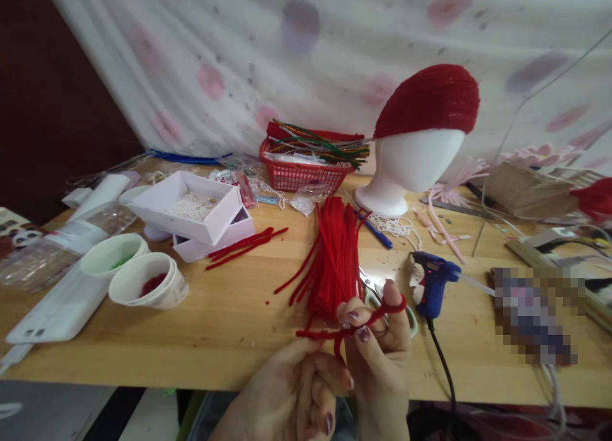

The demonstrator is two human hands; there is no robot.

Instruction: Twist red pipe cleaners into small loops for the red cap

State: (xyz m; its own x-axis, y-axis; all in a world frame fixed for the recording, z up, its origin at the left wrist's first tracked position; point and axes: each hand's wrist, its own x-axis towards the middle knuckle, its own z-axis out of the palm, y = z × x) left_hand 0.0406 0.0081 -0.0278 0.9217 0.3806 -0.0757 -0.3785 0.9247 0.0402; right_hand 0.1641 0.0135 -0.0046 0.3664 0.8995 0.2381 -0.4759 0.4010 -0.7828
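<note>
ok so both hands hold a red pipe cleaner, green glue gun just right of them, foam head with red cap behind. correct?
One slip: the glue gun is blue, not green, as the head view shows. The rest holds: left hand and right hand hold a red pipe cleaner, and the foam head behind wears a red cap.

a pixelated patch (538, 313) blots out something on the right of the table (229, 326). a red fuzzy thing (597, 199) is cut by the right edge. the left hand (287, 396) hides the lower end of the red pipe cleaner (354, 329).
</note>
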